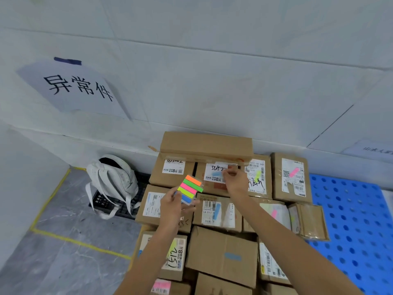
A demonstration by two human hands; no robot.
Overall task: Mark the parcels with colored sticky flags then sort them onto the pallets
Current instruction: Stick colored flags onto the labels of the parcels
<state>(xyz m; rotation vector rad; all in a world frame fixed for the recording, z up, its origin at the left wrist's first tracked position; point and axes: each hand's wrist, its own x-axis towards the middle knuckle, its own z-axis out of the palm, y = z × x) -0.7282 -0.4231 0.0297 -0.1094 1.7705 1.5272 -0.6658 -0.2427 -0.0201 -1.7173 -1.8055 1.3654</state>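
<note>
Brown cardboard parcels [221, 254] crowd a blue perforated plastic pallet [350, 209]. The left hand [170, 206] grips a glossy neon flag pad [191, 188]. Just beyond it, the right hand [235, 179], fingers bunched, touches a parcel's white paper label [209, 169]; I cannot tell whether it pinches anything.

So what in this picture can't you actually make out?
All in the head view:
- Whether the right hand holds a flag: its curled fingers hide the tips, on the label.
- Small print on that label: blurred.
- Wall sign at far right: cut by the edge, blurred.
- Parcel beneath the left hand: part of its label is hidden by the hand and the flag pad.
- Crate: mostly behind the backpack.
</note>
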